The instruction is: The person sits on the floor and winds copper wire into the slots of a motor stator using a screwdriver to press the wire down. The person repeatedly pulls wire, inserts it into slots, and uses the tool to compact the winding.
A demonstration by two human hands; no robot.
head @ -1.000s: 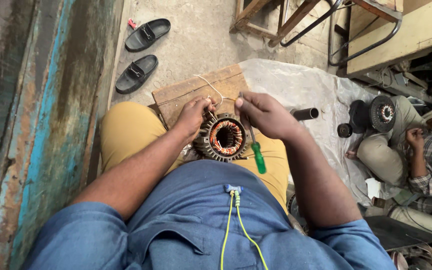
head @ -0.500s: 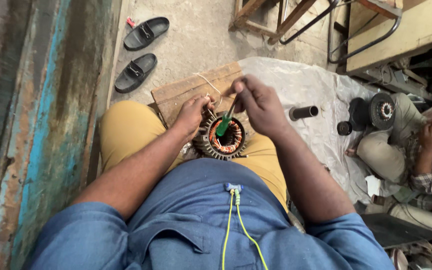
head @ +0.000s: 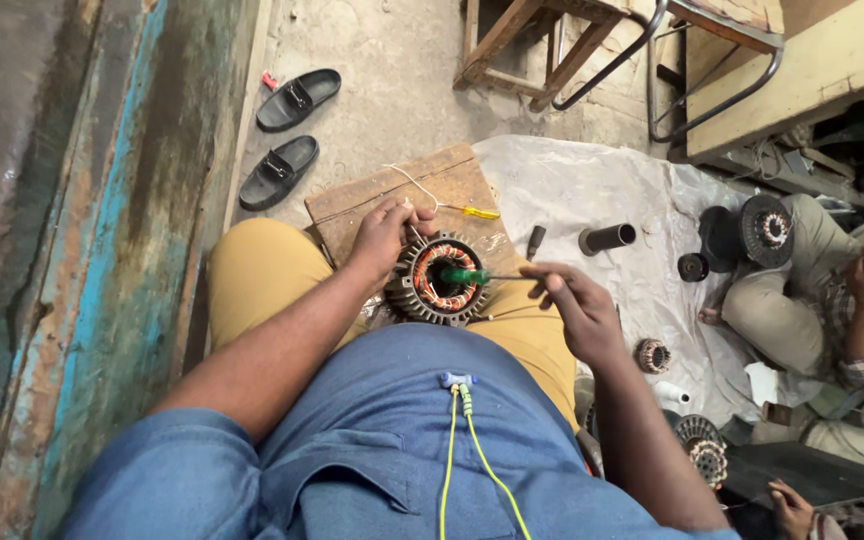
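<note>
A rough concrete floor (head: 392,90) is seen from above, bounded on the left by a worn wall (head: 102,250) of peeling blue paint and rust-brown streaks. A crumpled pale sheet (head: 602,200) is spread to the right, and a scratched wooden board (head: 392,195) lies ahead of the knees. Two black sandals (head: 287,135) are left near the wall. A round motor stator (head: 442,280), ribbed metal outside and copper-wound inside, is rested on the lap against mustard trousers. Its upper left rim is gripped by the left hand (head: 384,238), fingers curled and pressed together over the edge. A green-handled screwdriver (head: 472,276) is pinched between the thumb and fingertips of the right hand (head: 577,315), laid level across the stator's bore. A yellow-handled screwdriver (head: 474,212) rests on the board, a dark metal tube (head: 607,238) on the sheet. Compared with half a second ago, the right hand has been drawn rightward off the stator, and the green tool, then held upright, is now turned sideways.
</note>
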